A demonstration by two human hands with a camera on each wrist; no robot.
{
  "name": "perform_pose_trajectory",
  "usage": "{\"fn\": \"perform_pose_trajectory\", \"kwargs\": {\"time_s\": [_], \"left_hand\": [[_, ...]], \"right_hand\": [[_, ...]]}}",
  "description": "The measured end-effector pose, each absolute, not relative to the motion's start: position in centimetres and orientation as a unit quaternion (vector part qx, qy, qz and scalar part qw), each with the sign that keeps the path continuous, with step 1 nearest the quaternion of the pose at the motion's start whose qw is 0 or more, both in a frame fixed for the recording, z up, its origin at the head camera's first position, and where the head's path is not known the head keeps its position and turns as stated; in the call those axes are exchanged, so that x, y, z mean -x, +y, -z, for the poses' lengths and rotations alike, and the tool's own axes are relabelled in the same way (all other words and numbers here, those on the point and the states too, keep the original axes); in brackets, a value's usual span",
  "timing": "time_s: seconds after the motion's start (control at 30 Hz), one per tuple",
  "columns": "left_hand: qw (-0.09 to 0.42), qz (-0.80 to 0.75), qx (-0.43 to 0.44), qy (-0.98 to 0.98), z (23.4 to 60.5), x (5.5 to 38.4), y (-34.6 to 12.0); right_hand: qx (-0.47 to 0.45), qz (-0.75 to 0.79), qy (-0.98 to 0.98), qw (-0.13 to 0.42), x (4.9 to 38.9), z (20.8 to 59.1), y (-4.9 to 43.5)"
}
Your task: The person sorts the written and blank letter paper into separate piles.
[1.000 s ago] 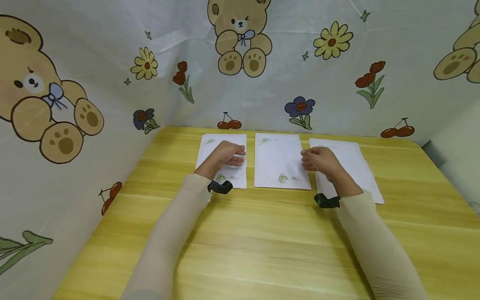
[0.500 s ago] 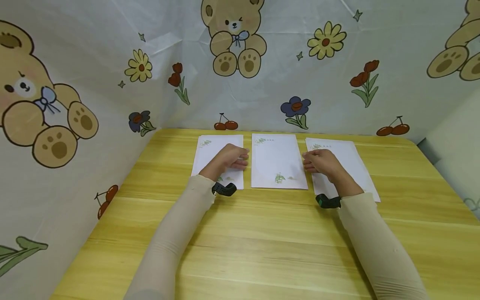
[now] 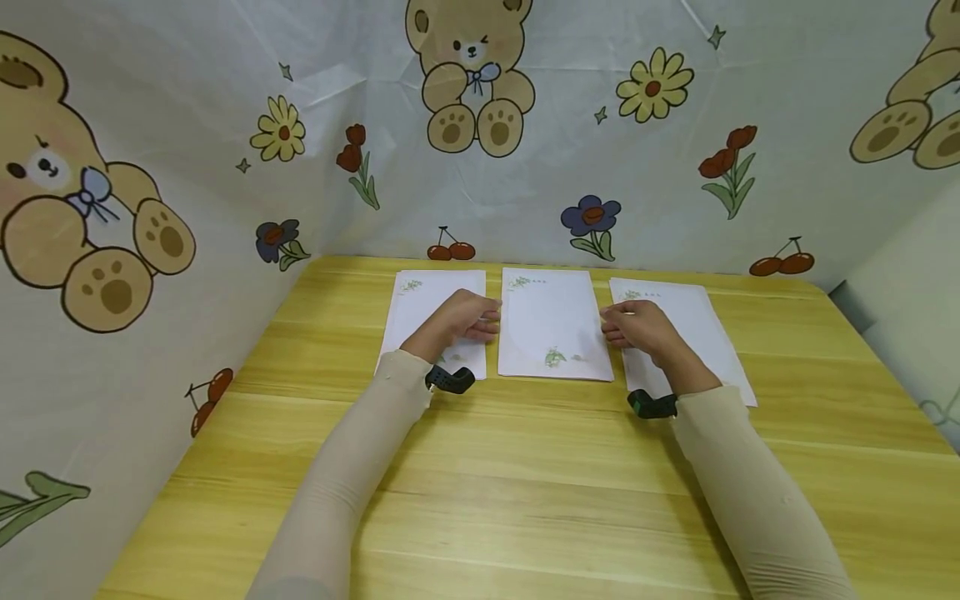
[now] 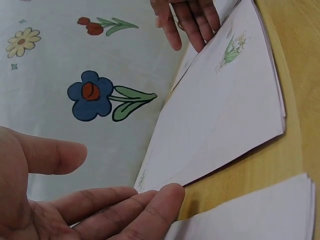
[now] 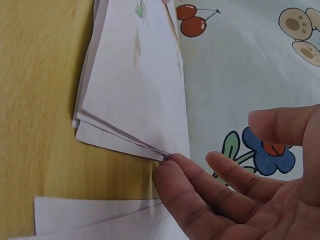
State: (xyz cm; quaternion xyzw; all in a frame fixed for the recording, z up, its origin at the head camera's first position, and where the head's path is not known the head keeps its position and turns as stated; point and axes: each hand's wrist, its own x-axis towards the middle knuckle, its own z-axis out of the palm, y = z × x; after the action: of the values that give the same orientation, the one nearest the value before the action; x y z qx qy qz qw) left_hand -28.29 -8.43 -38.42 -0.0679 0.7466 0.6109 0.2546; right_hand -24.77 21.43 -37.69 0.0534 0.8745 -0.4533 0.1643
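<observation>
1. The middle stack is set at twelve o'clock, between left stack and right stack.
2. At its nine and three, left hand and right hand are held fingers extended, thumbs wide, nothing gripped.
3. Uneven sheets at five o'clock seem best squared by light, equal pressure, without buckling.

No legible text. Middle paper stack: tiny line of characters beside top-left green print, too small to read. Right paper stack: similar tiny marks near top edge, also unreadable.
</observation>
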Motion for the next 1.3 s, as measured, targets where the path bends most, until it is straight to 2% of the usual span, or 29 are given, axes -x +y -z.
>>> {"fn": "perform_pose_trajectory", "kwargs": {"time_s": [0.3,0.5,0.57,0.7,0.87,1.1,1.3], "left_hand": [[0.256,-0.613,0.063,0.745,38.3,28.2,-8.4],[0.256,-0.619,0.065,0.74,38.4,28.2,-8.3],[0.254,-0.622,0.065,0.738,38.5,28.2,-8.3],[0.252,-0.629,0.065,0.733,38.7,28.2,-8.1],[0.251,-0.634,0.066,0.729,38.8,28.2,-7.9],[0.241,-0.646,0.069,0.721,38.8,28.1,-7.9],[0.205,-0.674,0.082,0.705,38.8,28.1,-7.8]], "right_hand": [[-0.053,0.45,0.878,0.152,24.8,37.3,21.3],[-0.057,0.485,0.867,0.101,24.9,37.8,21.2],[-0.072,0.531,0.837,0.107,25.1,38.2,21.2],[-0.108,0.61,0.769,0.159,25.6,39.2,21.5],[-0.115,0.62,0.751,0.195,25.7,40.1,21.8],[-0.099,0.582,0.791,0.161,25.2,40.2,21.9],[-0.095,0.584,0.794,0.14,24.7,39.3,22.3]]}}
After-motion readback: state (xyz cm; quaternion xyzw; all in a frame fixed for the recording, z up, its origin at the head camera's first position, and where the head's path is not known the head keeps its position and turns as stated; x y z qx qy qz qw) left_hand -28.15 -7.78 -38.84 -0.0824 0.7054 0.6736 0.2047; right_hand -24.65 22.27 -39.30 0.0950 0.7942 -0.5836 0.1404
